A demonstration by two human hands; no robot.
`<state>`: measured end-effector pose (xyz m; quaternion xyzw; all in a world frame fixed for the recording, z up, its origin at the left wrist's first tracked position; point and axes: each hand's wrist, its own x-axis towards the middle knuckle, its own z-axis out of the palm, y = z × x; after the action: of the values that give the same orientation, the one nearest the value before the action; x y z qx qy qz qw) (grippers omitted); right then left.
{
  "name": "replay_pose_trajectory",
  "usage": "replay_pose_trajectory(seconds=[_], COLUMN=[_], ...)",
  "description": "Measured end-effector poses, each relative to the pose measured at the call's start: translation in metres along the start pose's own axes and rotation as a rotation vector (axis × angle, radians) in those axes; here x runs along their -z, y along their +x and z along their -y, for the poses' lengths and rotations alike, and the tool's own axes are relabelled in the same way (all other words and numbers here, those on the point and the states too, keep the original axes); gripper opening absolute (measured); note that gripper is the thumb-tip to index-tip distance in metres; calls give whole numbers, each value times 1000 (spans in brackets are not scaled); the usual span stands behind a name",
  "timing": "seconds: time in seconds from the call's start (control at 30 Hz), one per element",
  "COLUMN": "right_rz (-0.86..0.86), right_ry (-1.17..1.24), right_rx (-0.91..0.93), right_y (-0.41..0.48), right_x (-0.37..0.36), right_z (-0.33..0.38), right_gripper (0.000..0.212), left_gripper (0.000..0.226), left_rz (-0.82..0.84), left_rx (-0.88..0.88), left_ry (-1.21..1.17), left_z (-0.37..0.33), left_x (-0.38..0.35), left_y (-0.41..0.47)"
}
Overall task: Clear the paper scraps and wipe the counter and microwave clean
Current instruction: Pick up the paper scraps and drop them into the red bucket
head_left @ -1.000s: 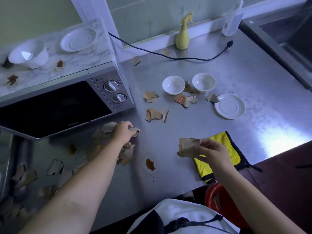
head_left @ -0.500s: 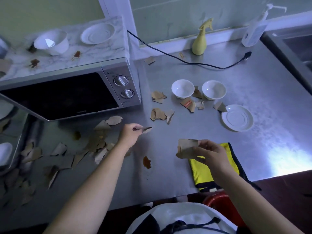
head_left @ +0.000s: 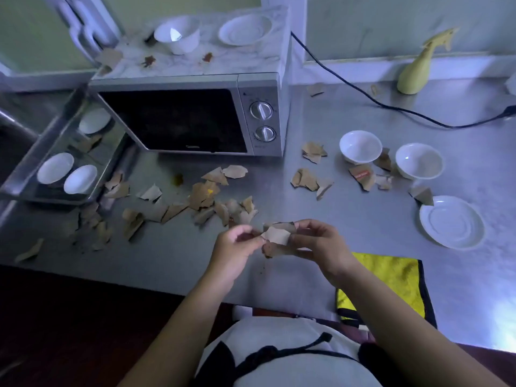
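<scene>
**Step in hand: collecting the paper scraps; wiping not yet begun.**

Both hands meet above the front edge of the worktop (head_left: 349, 219), near its middle. The right hand (head_left: 318, 244) grips a small stack of held scraps (head_left: 276, 236) between thumb and curled fingers. The left hand (head_left: 237, 244) pinches the stack's left edge, apparently adding a piece. Loose scraps (head_left: 206, 194) lie spread in front of the microwave (head_left: 259, 88) and toward the worktop's left edge. A smaller group (head_left: 307, 178) lies further right, by the bowls (head_left: 360, 146). The microwave top carries brown stains (head_left: 208, 57) and a few scraps. The yellow cloth (head_left: 391, 277) lies untouched at the front edge, just beside the right hand. The next move probably calls for the left hand to let go and reach for the nearest loose scraps just beyond the hands. The stack needs discarding before the cloth is taken up.
</scene>
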<state>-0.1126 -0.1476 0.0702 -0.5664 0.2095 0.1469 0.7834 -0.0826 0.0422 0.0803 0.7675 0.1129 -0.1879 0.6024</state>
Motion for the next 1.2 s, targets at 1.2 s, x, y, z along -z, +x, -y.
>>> replay_pose_trajectory(seconds=[1.2], right_rz=[-342], right_ry=[79], right_rx=[89], right_y=[3], right_x=[-88], right_z=[-14], right_gripper=[16], left_gripper=[7], left_rz=[-202], left_rx=[-302], left_ry=[815], left_z=[66], left_x=[155], left_y=[162])
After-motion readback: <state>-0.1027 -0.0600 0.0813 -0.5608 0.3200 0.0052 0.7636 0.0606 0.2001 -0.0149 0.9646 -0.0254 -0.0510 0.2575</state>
